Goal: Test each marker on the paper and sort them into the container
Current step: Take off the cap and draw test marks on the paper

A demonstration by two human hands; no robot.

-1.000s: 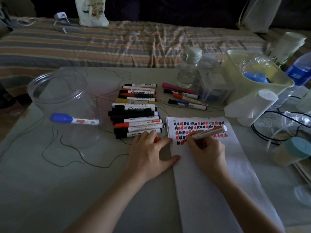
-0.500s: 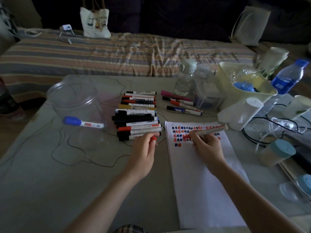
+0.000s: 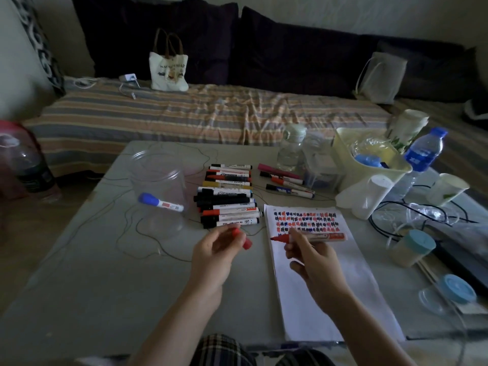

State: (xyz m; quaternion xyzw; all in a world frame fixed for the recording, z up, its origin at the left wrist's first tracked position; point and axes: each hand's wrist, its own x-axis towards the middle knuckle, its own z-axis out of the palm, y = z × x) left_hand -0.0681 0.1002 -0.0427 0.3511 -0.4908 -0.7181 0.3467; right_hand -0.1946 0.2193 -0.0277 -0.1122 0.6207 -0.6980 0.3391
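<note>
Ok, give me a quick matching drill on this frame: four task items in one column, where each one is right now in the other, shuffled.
Items:
1. red cap
2. uncapped red marker
3. blue-capped marker
4. paper

Places:
A. inside the clear container lying on its side
B. flat on the table, marks filling its far end
C. pinched in the left hand
D. held in the right hand, tip pointing left

Pairs: 1-C, 2-D, 3-A, 4-B
</note>
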